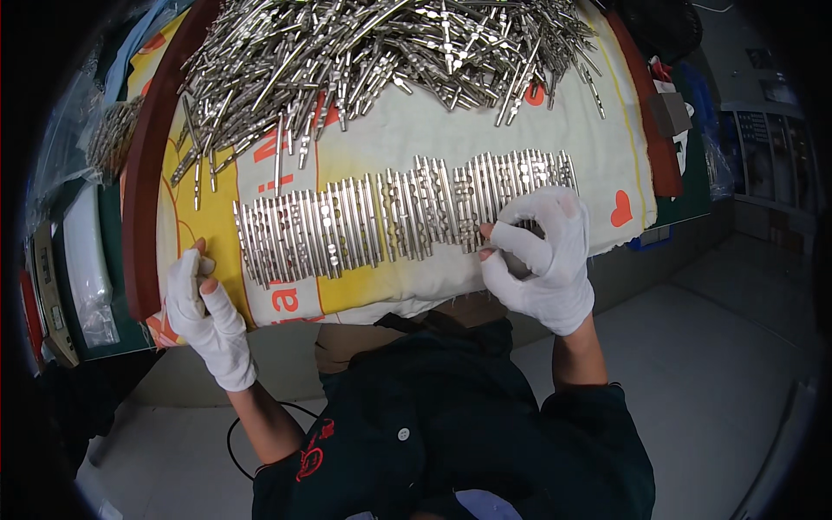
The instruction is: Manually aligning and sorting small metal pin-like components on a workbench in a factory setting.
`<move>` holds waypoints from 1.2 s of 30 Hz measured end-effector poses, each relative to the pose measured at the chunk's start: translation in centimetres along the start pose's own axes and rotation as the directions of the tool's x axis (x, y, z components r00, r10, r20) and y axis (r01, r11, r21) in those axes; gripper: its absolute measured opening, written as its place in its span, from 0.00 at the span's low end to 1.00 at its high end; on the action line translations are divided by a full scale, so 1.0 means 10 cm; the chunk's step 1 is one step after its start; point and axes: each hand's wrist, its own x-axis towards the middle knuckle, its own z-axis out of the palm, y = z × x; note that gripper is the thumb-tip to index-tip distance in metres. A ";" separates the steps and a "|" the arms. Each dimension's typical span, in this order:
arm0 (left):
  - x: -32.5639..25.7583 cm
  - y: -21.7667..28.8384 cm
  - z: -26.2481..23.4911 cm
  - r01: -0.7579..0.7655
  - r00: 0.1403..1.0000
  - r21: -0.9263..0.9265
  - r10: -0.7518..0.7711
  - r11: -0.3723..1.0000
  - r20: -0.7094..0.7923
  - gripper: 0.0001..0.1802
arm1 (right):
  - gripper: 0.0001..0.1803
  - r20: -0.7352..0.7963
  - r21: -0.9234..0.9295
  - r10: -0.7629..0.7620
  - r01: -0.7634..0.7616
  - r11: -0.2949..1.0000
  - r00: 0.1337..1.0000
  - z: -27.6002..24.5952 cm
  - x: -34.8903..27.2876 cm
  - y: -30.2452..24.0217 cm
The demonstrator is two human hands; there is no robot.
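Slim silvery metal rods with notches and collars lie side by side in a long row (355, 221) across a printed cloth. My right hand (546, 260), in a white glove with bare fingertips, is at the near edge of the row, right of its middle. Its thumb and forefinger are bent, their tips a little apart beside the rod ends; I see no rod between them. My left hand (204, 312), gloved the same way, hovers by the cloth's near left corner, left of the row. Its fingers are loosely bent and apart, with nothing visible in them.
A big loose heap of similar rods (381, 52) covers the far side of the cloth (537, 130). Red-brown raised rails (147, 217) bound the cloth at left and right. Clear plastic bags (87, 260) lie at the far left, beside another bundle of rods (113, 139).
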 end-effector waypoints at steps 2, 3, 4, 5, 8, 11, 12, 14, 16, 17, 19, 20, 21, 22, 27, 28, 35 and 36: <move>-0.01 0.00 -0.01 0.010 1.000 0.005 -0.010 1.000 0.004 0.21 | 0.18 -0.009 -0.015 -0.010 0.010 1.000 1.000 0.04 -0.01 0.00; -0.01 0.00 -0.01 -0.004 1.000 -0.004 0.004 1.000 -0.008 0.22 | 0.18 -0.020 -0.028 -0.021 0.020 0.999 1.000 0.05 0.00 -0.01; -0.01 0.00 -0.02 -0.018 1.000 -0.013 0.018 1.000 -0.020 0.22 | 0.18 -0.021 -0.022 -0.023 0.022 1.000 1.000 0.06 0.00 -0.02; 0.00 0.00 -0.02 -0.017 1.000 -0.012 0.016 1.000 -0.021 0.22 | 0.19 -0.021 -0.039 -0.006 0.005 0.999 1.000 0.05 0.01 -0.03; 0.00 0.01 -0.03 0.012 1.000 -0.009 -0.012 1.000 0.007 0.22 | 0.20 -0.016 -0.041 0.023 -0.024 0.999 1.000 0.05 0.03 -0.07; 0.00 0.01 -0.03 0.022 1.000 -0.009 -0.022 1.000 0.007 0.23 | 0.20 -0.003 -0.014 0.022 -0.022 1.000 1.000 0.07 0.06 -0.11; -0.01 0.00 -0.02 0.015 1.000 -0.012 -0.015 1.000 0.001 0.23 | 0.20 0.003 0.000 0.009 -0.009 1.000 1.000 0.08 0.07 -0.12; -0.01 -0.02 -0.01 0.010 1.000 -0.013 -0.010 1.000 -0.006 0.23 | 0.20 0.028 -0.009 -0.015 0.015 1.000 0.999 0.06 0.10 -0.13; -0.02 -0.02 -0.01 -0.025 1.000 -0.025 0.025 0.999 -0.015 0.23 | 0.20 0.053 -0.016 -0.040 0.041 0.999 0.998 0.07 0.10 -0.12; -0.01 -0.01 -0.01 -0.024 1.000 -0.024 0.023 0.999 -0.017 0.23 | 0.17 0.057 -0.033 -0.049 0.051 0.998 0.997 0.08 0.09 -0.11; 0.00 0.01 -0.02 -0.008 1.000 -0.022 0.009 1.000 0.012 0.22 | 0.14 0.063 -0.050 -0.061 0.064 0.997 0.996 0.07 0.09 -0.10; 0.00 0.01 -0.02 -0.006 1.000 -0.019 0.007 1.000 0.010 0.22 | 0.14 0.060 -0.048 -0.056 0.059 0.997 0.997 0.06 0.09 -0.11; 0.00 0.01 -0.02 -0.024 1.000 -0.031 0.024 0.999 0.002 0.21 | 0.14 0.058 -0.045 -0.052 0.054 0.997 0.997 0.05 0.10 -0.12; 0.00 0.01 -0.02 -0.041 0.999 -0.043 0.041 0.998 -0.005 0.21 | 0.14 0.058 -0.043 -0.055 0.058 0.997 0.997 0.05 0.11 -0.13; 0.01 0.02 -0.02 -0.040 0.999 -0.028 0.040 0.999 0.000 0.20 | 0.12 0.037 -0.012 -0.040 0.041 0.999 0.999 0.09 0.15 -0.16; 0.02 0.03 -0.03 -0.032 0.999 -0.015 0.033 0.999 0.011 0.19 | 0.12 0.037 -0.012 -0.043 0.043 0.999 0.998 0.09 0.16 -0.16; 0.04 0.07 -0.03 -0.021 1.000 -0.006 0.021 1.000 0.013 0.18 | 0.13 0.001 -0.007 -0.056 0.056 0.998 0.998 0.15 0.24 -0.18; 0.05 0.07 -0.02 -0.034 0.999 -0.009 0.034 0.999 0.007 0.18 | 0.13 -0.001 -0.003 -0.051 0.051 0.999 0.999 0.15 0.25 -0.19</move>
